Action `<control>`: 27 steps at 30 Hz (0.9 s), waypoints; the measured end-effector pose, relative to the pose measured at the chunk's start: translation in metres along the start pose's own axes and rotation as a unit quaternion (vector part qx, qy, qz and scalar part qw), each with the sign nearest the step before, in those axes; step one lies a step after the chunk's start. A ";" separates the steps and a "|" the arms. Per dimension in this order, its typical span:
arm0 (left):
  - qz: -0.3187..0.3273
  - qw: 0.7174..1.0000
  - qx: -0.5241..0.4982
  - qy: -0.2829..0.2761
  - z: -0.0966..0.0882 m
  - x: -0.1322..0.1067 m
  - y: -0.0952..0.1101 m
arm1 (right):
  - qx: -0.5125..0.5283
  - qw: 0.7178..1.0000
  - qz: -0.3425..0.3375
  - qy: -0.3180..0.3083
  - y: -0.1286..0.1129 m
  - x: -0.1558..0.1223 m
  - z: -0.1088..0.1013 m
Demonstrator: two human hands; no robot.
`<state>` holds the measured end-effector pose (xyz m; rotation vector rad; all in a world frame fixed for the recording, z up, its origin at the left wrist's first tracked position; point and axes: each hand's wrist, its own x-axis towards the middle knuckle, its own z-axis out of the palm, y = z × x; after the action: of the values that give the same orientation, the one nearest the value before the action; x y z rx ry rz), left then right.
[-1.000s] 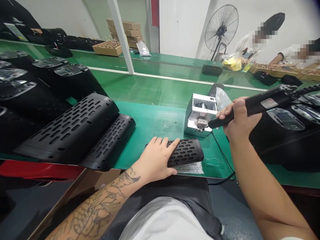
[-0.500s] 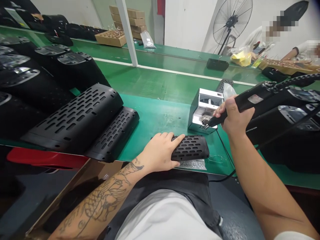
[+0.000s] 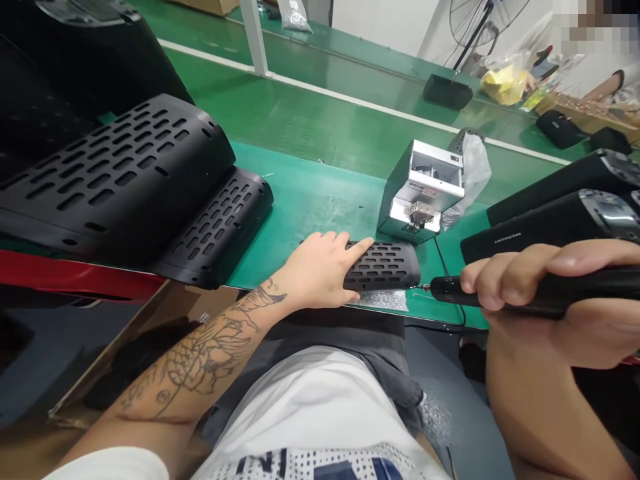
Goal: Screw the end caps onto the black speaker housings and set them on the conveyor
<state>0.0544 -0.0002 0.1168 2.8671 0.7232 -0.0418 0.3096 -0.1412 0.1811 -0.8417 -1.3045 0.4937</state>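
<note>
My left hand (image 3: pixel 324 270) lies over a small black slotted speaker housing (image 3: pixel 384 265) near the table's front edge, its thumb and fingers gripping it. My right hand (image 3: pixel 555 300) is wrapped round a black electric screwdriver (image 3: pixel 500 293) held level. The screwdriver's tip points left, close to the housing's right end; a small screw seems to sit at the tip, and I cannot tell if it touches. Behind the housing stands a silver screw feeder (image 3: pixel 421 193). Bubble wrap (image 3: pixel 385 300) shows under the housing.
Two larger slotted black housings (image 3: pixel 125 160) are stacked at left. Black speakers (image 3: pixel 545 220) lie at right. A clear plastic bag (image 3: pixel 470 177) is beside the feeder. A cable (image 3: pixel 443 257) crosses the green table (image 3: pixel 320 200). Another person's arm (image 3: pixel 603 87) shows far right.
My right hand has brought the screwdriver from the screw feeder down and right, its tip now at the housing's right end. My left hand keeps its grip. The view has tilted down.
</note>
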 end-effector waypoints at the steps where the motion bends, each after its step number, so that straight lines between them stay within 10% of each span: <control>1: 0.000 1.000 0.002 -0.001 0.000 0.000 0.000 | 0.009 1.000 -0.003 -0.012 0.002 -0.003 0.004; 27: 0.008 1.000 0.003 -0.019 -0.004 0.000 0.002 | 0.052 0.992 0.086 -0.075 0.024 -0.003 0.019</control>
<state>0.0549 -0.0015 0.1213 2.8681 0.6942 -0.0961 0.2934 -0.1236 0.1608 -0.8476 -1.3363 0.7674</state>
